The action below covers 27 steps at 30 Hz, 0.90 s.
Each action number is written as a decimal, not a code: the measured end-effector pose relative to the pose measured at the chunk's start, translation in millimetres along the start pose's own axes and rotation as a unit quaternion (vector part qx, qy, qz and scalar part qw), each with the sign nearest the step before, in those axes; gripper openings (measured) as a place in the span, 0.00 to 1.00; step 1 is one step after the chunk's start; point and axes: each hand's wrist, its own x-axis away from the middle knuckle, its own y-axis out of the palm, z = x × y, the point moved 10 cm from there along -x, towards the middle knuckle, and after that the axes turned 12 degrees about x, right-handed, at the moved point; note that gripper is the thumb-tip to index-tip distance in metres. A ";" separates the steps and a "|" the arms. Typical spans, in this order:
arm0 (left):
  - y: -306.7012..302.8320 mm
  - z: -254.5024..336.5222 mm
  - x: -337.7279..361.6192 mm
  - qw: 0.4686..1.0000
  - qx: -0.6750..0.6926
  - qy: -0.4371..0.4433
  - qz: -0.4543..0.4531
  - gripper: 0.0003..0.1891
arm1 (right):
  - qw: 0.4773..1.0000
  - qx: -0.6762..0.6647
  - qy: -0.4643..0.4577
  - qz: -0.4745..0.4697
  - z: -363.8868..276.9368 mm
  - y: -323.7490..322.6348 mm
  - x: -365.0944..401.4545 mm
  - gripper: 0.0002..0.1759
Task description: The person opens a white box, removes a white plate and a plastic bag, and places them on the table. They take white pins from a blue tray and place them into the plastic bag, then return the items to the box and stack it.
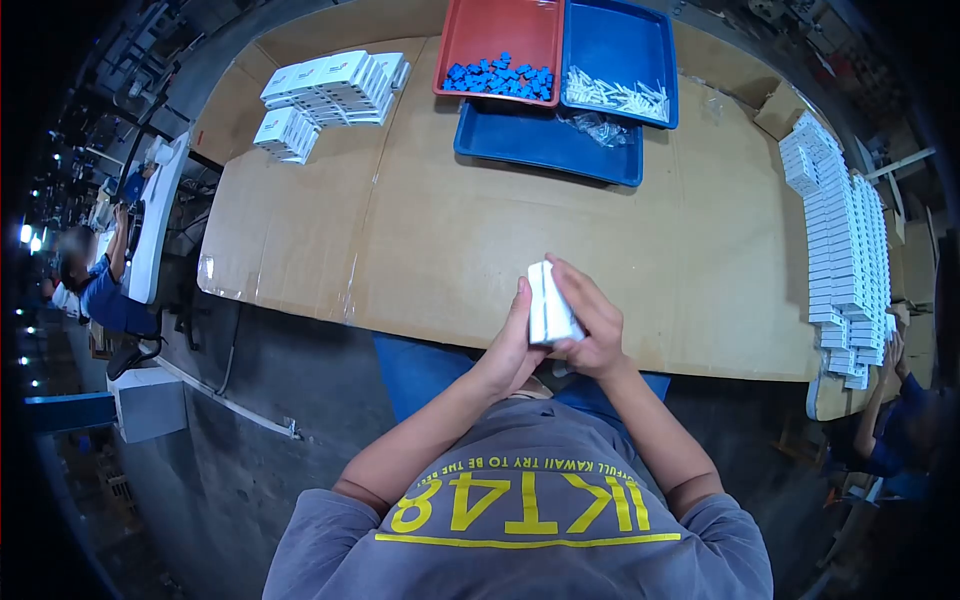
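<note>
Between my two hands, over the near edge of the cardboard-covered table, is a small white box with a dark line along its length. My left hand closes on its left side, thumb pointing up along it. From the right, my right hand wraps the box with its fingers along the far edge and its thumb low. The box stands tilted toward me, and its underside is hidden by my palms.
A red tray of blue pieces and a blue tray of white sticks rest at the back, over another blue tray with clear plastic. White boxes are stacked at left and right. People sit at both sides.
</note>
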 end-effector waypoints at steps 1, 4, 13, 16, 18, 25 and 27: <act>2.4 0.3 -2.0 0.999 -0.027 0.025 -0.013 0.40 | 0.997 -0.034 0.066 0.028 10.9 -0.7 1.9 0.45; 2.3 18.7 -5.9 0.908 -0.327 0.259 -0.054 0.40 | 0.955 -0.184 0.226 0.046 34.6 16.8 14.9 0.45; -28.2 32.6 -15.6 0.983 -0.069 0.164 0.048 0.37 | 0.986 -0.030 0.124 -0.109 8.9 22.7 5.0 0.32; -44.4 21.0 -20.9 0.984 -0.074 0.136 0.094 0.35 | 0.989 0.045 0.063 -0.123 4.5 26.5 10.4 0.32; -50.9 18.3 -20.9 0.978 -0.099 0.134 0.125 0.34 | 0.990 0.090 0.026 -0.110 3.6 28.3 12.5 0.31; -56.4 17.5 -18.5 0.961 -0.128 0.175 0.170 0.33 | 0.987 0.131 0.023 -0.092 10.5 39.6 30.0 0.29; -63.1 12.9 -20.2 0.962 -0.111 0.166 0.186 0.33 | 0.986 0.131 0.028 -0.100 13.8 43.8 34.6 0.27</act>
